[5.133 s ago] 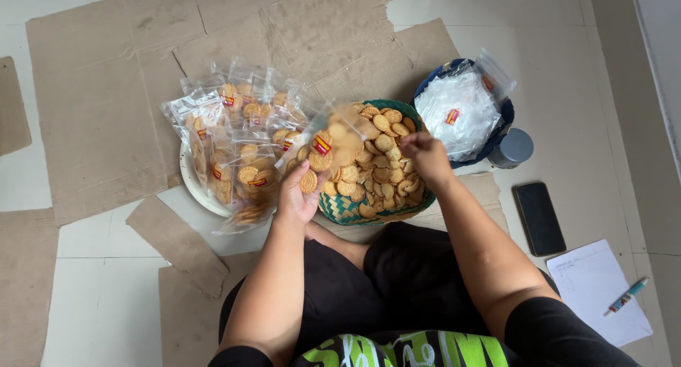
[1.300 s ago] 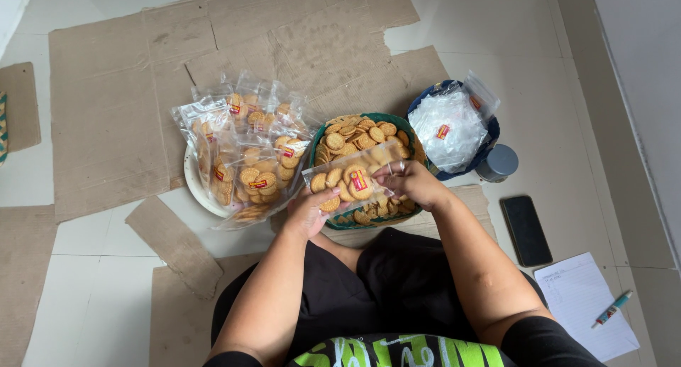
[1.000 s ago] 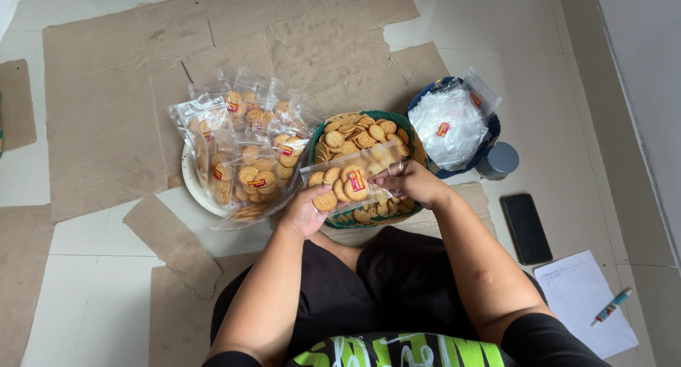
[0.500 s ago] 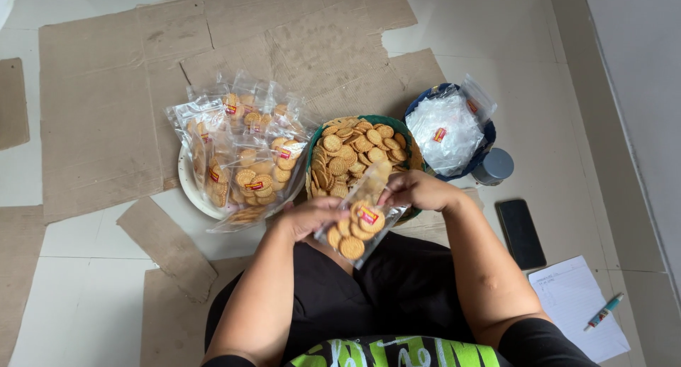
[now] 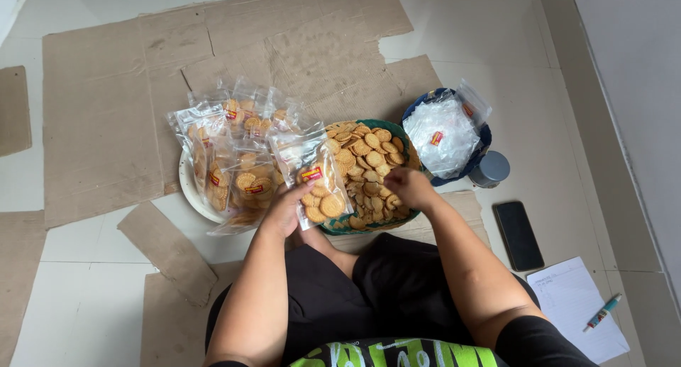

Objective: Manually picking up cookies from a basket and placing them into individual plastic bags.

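Cracker bag (image 5: 317,184), clear and partly filled, stood upright in my left hand (image 5: 285,211), the grip clamped on its lower left edge. It sat at the green basket (image 5: 397,134)'s nine o'clock rim, overlapping it. My right hand (image 5: 409,188) rested on the loose crackers (image 5: 365,161) at the basket's five o'clock side, fingers curled; whether they pinched anything I could not tell. At the bag's nine o'clock, filled packets (image 5: 237,158) crowded a white plate (image 5: 190,193). Open cardboard (image 5: 106,112) spread wide toward eleven o'clock, and bare tile lay near the phone (image 5: 518,234) at four o'clock. Half a second before, both hands held the bag low over my lap; now it was raised beside the packets and my right hand had gone back to the basket.
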